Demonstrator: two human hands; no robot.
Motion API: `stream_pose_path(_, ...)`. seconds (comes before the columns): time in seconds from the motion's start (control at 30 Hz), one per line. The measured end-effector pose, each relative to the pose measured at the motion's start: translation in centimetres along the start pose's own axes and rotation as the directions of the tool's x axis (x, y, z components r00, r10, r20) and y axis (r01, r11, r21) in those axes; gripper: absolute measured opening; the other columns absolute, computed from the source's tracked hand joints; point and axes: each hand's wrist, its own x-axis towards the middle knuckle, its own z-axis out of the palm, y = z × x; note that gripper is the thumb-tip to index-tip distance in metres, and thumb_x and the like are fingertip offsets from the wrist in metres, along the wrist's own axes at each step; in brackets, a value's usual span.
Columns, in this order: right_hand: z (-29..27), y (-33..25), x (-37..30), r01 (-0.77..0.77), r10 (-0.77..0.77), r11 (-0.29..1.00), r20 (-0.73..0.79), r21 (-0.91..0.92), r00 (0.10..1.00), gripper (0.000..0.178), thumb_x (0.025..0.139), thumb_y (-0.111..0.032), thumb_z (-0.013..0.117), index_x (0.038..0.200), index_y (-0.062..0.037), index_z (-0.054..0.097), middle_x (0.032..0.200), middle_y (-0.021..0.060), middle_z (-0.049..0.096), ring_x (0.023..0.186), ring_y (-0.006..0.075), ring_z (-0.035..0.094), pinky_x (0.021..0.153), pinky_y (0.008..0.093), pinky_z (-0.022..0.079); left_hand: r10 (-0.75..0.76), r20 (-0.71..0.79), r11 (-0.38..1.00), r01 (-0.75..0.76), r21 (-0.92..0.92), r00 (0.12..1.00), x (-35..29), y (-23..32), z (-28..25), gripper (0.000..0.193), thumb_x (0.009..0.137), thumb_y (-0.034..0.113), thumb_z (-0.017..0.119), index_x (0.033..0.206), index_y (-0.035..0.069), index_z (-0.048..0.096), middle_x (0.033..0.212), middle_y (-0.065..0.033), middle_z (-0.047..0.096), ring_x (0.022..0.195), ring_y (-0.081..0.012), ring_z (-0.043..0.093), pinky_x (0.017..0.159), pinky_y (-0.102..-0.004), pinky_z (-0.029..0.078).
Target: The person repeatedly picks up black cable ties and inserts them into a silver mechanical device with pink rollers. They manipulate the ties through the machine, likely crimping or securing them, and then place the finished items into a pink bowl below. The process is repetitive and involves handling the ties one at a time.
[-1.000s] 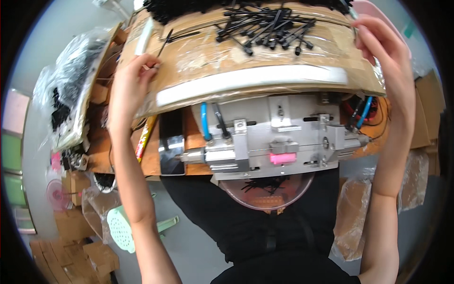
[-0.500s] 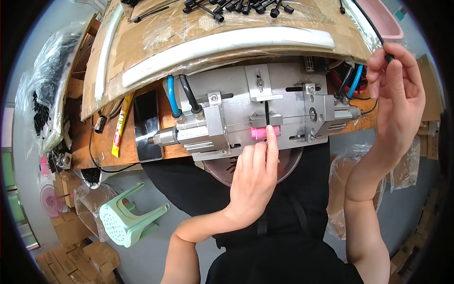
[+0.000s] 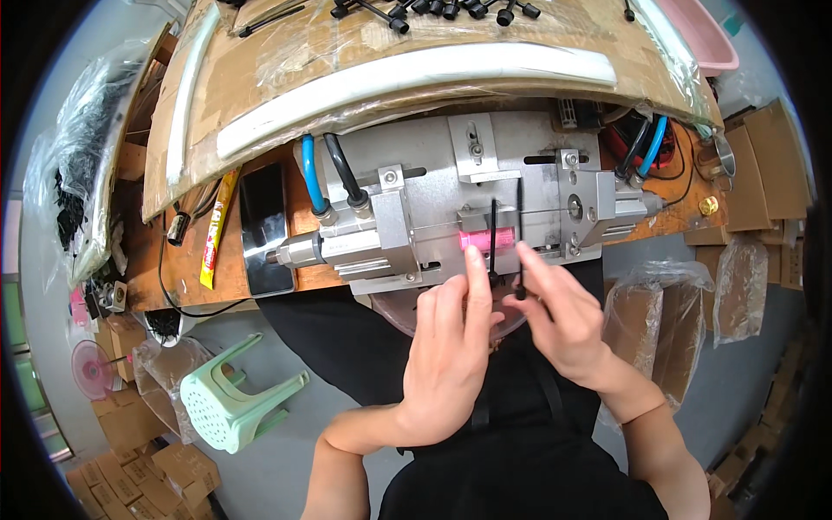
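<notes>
A metal fixture lies before me, with a small pink block at its middle near edge. One thin black rod lies lengthwise across the block, its thicker end toward me. My left hand is just beside that rod, index finger stretched out at the pink block and thumb apart; it does not grip the rod. To the right, my right hand pinches a second black rod by its thick lower end, with the thin end pointing away from me over the fixture.
A cardboard-covered shelf with several black rods stands behind the fixture. Left on the wooden bench lie a phone and a yellow packet. Air hoses rise from the fixture. A green stool stands lower left.
My right hand has come down from the upper right to the fixture, bringing a rod. The rod on the block has slid toward me, and my left index finger has shifted left off it.
</notes>
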Motion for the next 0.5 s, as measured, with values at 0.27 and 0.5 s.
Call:
stream_pose_path(0.27, 1.8, 0.3, 0.1, -0.011, 0.009, 1.0, 0.1, 0.023, 0.995, 0.067, 0.074, 0.007, 0.072, 0.136, 0.0085, 0.048, 0.071, 0.0091, 0.049, 0.065, 0.0224, 0.051, 0.06, 0.0349, 0.046, -0.029, -0.013, 0.998, 0.028, -0.053, 1.0, -0.7, -0.4, -1.6, 0.074, 0.076, -0.001, 0.073, 0.143, -0.005, 0.04, 0.108, -0.0134, 0.054, 0.093, -0.0288, 0.053, 0.079, -0.0368, 0.048)
stream_pose_path(0.5, -4.0, 0.9, 8.7, 0.263, -0.251, 0.92, 0.078, -0.29, 0.965, 0.048, 0.076, 0.002, 0.07, 0.123, 0.0034, 0.06, 0.084, 0.0123, 0.062, 0.076, 0.0279, 0.061, 0.066, 0.0346, 0.051, 0.244, -0.255, 0.967, -0.214, 0.142, 0.935, 9.9, -4.6, -6.3, 0.051, 0.078, -0.008, 0.063, 0.128, -0.002, 0.056, 0.095, -0.0149, 0.055, 0.091, -0.0305, 0.054, 0.083, -0.0396, 0.045)
